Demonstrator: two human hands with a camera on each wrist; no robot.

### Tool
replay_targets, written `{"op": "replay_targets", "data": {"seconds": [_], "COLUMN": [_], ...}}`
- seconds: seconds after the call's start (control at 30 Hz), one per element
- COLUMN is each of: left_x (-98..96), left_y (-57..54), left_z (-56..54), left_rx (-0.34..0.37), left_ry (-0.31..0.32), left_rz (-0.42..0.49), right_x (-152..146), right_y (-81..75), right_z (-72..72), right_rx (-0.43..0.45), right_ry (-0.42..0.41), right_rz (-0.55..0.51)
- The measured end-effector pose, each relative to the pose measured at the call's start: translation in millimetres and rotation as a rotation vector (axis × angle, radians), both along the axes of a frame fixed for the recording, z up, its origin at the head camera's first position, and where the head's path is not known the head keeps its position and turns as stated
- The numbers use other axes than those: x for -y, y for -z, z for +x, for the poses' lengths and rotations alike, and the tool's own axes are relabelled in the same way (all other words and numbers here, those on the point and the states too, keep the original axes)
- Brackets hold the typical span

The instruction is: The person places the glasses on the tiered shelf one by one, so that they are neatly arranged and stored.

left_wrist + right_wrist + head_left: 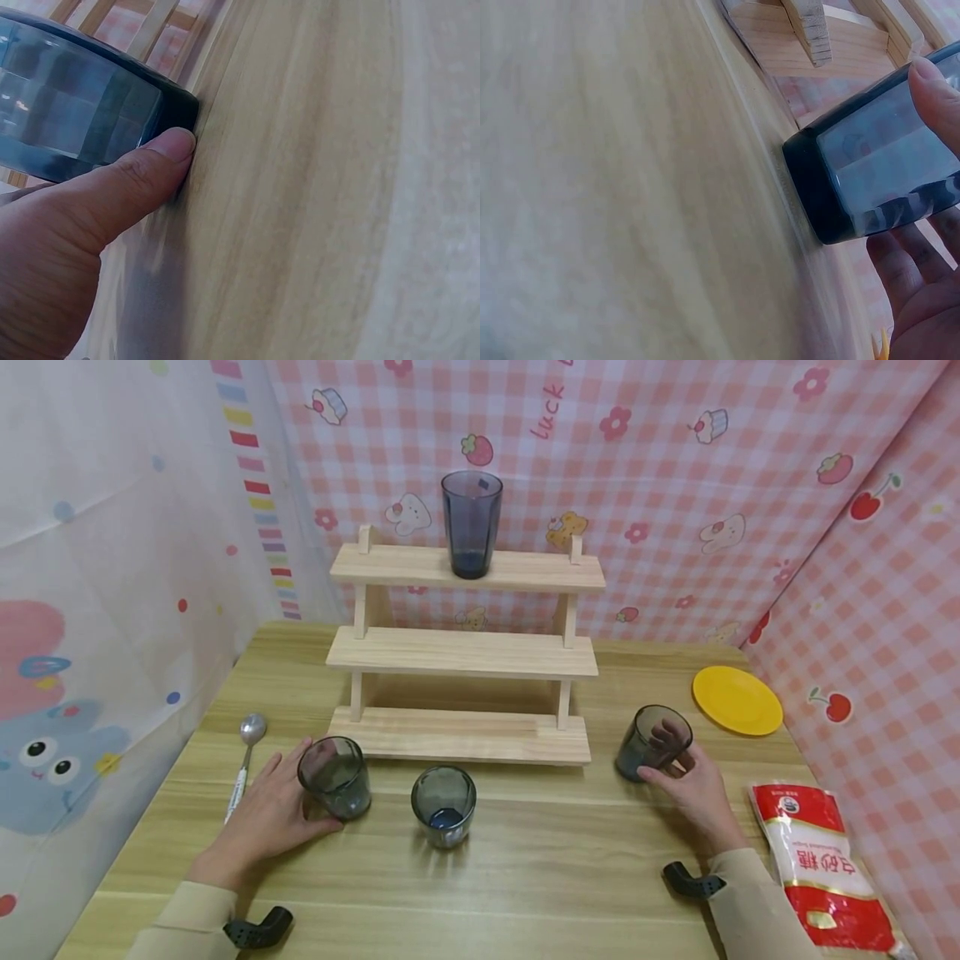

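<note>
My left hand [262, 806] holds a short smoke-grey drinking glass [335, 781] near the rack's left end, fingers along its far-left side. In the left wrist view, the thumb [135, 180] presses low on the glass, by its base. To the right of the rack, my right hand [693, 793] grips a similar grey glass [647, 747] between thumb and fingers. Its dark base [817, 187] is right at the tabletop in the right wrist view. Between the hands stands a third short glass [442, 806], upright and untouched.
A three-tier wooden rack [461, 652] stands at the back, with a tall bluish glass [471, 522] on its top tier. A spoon [246, 752] lies at left. On the right are a yellow plate [737, 700] and a red-and-white sugar bag [821, 864]. Patterned cloth [660, 468] hangs behind.
</note>
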State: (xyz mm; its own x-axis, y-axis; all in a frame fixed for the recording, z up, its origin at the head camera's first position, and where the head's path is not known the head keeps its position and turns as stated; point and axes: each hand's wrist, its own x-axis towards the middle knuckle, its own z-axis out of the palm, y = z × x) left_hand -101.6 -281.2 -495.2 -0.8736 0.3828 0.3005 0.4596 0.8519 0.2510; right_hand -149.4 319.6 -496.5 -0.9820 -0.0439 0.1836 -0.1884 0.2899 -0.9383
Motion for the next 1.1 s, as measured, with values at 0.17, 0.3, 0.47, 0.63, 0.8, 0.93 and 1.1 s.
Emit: {"op": "replay_targets", "data": {"seconds": [0.17,0.3,0.47,0.63,0.8,0.93,1.1], "left_x": [-0.1,0.0,0.0,0.0,0.0,0.6,0.5], "left_y": [0.6,0.6,0.6,0.7,1.9,3.7,4.7], "left_z": [-0.3,-0.6,-0.4,-0.3,-0.8,-1.5,-1.6], "left_rx": [0.010,0.015,0.017,0.014,0.009,-0.001,-0.006], "left_ry": [-0.001,-0.002,-0.001,-0.002,0.002,0.005,0.005], "left_rz": [-0.003,-0.001,0.003,0.008,0.004,-0.001,0.005], "right_x": [0,1,4,15,24,28,31], "right_y": [0.5,-1.8,-15.0,-45.1,-69.2,-78.7,-85.2], "right_z": [-0.4,-1.2,-0.8,5.3,7.0,0.8,-11.3], "right_rx": [-0.020,-0.030,-0.024,-0.029,-0.078,-0.116,-0.140], "right_ry": [-0.002,-0.002,-0.007,-0.031,-0.038,-0.037,-0.048], "right_rz": [0.006,0.020,0.037,0.056,0.122,0.146,0.171]}}
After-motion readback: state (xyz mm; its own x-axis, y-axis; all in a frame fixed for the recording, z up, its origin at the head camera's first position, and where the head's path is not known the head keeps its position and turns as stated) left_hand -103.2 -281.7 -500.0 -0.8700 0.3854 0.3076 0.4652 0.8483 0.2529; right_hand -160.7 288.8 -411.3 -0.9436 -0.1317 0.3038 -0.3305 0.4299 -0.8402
